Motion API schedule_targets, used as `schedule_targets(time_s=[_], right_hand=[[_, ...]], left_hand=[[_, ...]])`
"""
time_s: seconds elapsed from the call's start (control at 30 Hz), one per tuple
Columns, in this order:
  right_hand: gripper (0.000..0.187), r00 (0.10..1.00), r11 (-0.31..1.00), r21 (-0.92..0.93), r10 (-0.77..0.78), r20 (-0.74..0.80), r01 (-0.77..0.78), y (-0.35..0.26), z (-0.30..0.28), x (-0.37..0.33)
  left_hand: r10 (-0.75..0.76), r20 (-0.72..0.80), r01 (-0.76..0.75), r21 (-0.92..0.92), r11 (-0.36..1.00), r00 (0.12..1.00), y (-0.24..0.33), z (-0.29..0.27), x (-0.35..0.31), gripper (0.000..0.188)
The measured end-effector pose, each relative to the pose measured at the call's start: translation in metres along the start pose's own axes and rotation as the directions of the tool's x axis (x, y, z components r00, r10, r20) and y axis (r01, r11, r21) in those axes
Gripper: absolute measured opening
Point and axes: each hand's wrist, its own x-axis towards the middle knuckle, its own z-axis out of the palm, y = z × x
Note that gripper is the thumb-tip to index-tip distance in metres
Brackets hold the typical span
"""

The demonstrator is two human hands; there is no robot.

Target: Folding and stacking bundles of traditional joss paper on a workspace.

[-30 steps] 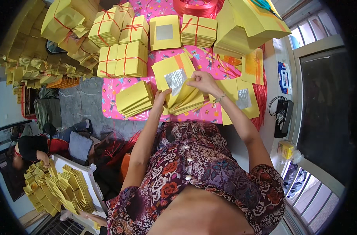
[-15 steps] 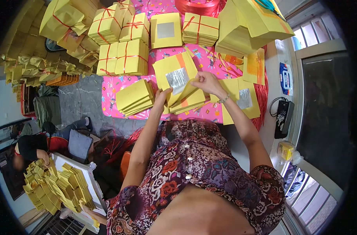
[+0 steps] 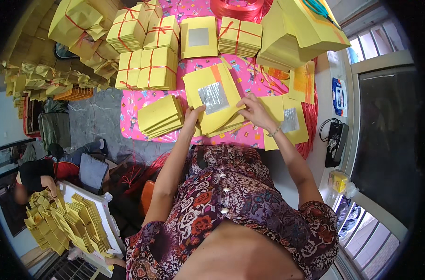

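A stack of yellow paper sheets [image 3: 205, 77] lies on the pink table in front of me, its top sheet bearing a silver foil square [image 3: 213, 97] and an orange stripe. My left hand [image 3: 194, 115] grips the stack's lower left edge, thumb on top. At the lower right corner, my right hand [image 3: 255, 113] pinches the top sheet's corner between thumb and fingers. A smaller pile of yellow paper [image 3: 160, 115] sits left of my left hand. To the right of my right hand, another foil-marked yellow sheet [image 3: 287, 119] lies near the table edge.
Bundles tied with red ribbon [image 3: 156, 69] stand at the back left of the pink tablecloth [image 3: 133, 126]. Tall yellow stacks [image 3: 287, 37] and a red ribbon roll [image 3: 238, 10] are at the back. A co-worker [image 3: 37, 175] handles yellow paper [image 3: 84, 219] at a white table, lower left.
My right hand has moved right and slightly down, and the top sheet's lifted, curled corner now lies flatter over the stack. My left hand has stayed at the left edge.
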Motion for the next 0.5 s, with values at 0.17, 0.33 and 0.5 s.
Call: schedule_targets(time_s=[0.17,0.33,0.5], right_hand=[[0.018,0.995,0.992,0.129,0.023,-0.096,-0.01,0.004,0.004,0.01],[0.019,0.993,0.97,0.228,0.096,-0.064,-0.079,0.008,0.007,0.018],[0.018,0.99,0.95,0.282,0.143,-0.006,-0.135,0.004,0.007,0.018]], left_hand=[[-0.027,0.066,0.031,-0.06,0.998,0.997,0.008,0.002,-0.005,0.052],[-0.016,0.052,0.016,0.012,1.0,0.999,0.005,0.001,-0.003,0.058],[0.016,0.036,-0.017,0.014,1.0,0.999,0.002,-0.001,-0.003,0.064]])
